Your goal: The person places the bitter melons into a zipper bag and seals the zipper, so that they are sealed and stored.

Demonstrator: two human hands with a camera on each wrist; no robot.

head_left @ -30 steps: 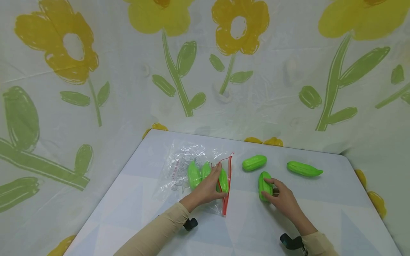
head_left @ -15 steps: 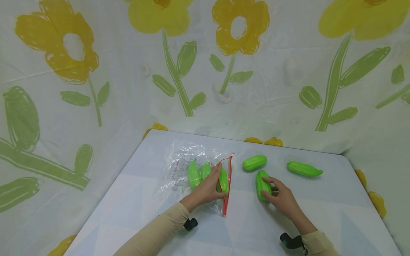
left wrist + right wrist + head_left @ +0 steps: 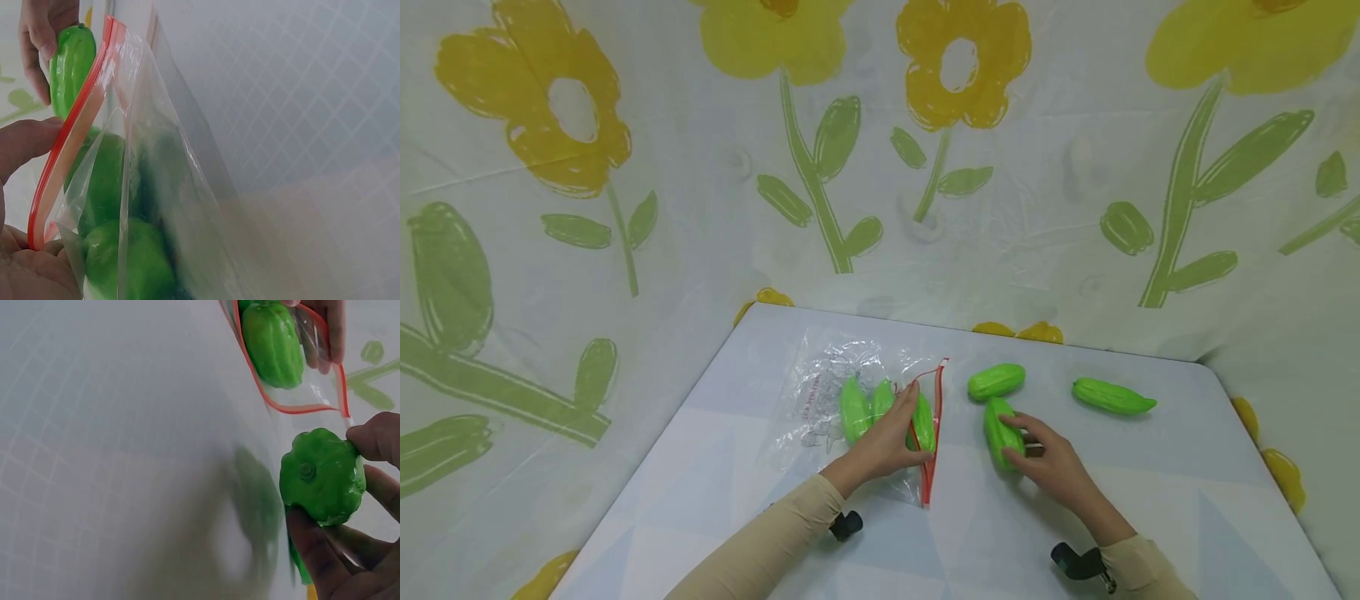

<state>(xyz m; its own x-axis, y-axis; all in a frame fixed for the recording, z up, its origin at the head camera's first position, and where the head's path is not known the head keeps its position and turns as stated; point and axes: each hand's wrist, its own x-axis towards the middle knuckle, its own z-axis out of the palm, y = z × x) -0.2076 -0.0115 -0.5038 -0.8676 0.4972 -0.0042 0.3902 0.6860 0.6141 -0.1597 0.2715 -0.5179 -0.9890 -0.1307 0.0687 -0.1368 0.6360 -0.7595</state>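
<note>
My right hand [image 3: 1051, 467] is closed around a green ribbed toy gourd [image 3: 1000, 432], thumb on one flank and fingers on the other, with the gourd lying lengthways on the tabletop [image 3: 1180, 500] just right of the bag's mouth; from the right wrist view I look at its stem end [image 3: 322, 476], pinched between my thumb above and my fingers below. My left hand [image 3: 883, 442] rests on the clear zip bag [image 3: 827, 392], its fingers curled over the red zip strip [image 3: 931, 450] and holding the mouth open, which the left wrist view shows as a raised red-edged gap [image 3: 69, 137] with my thumb against the rim. Inside the bag lie more green gourds [image 3: 854, 410], side by side; I can make out three, one of them right at the opening under my fingers. The bag lies flat toward the left and far part of the tabletop, its mouth facing right. Beyond my right hand, a short green gourd [image 3: 996, 381] lies just past the held one, nearly touching it, and a longer pointed green one [image 3: 1112, 397] lies well apart to the right. Behind the tabletop hangs a pale curtain printed with yellow flowers [image 3: 955, 67] and green stems.
</note>
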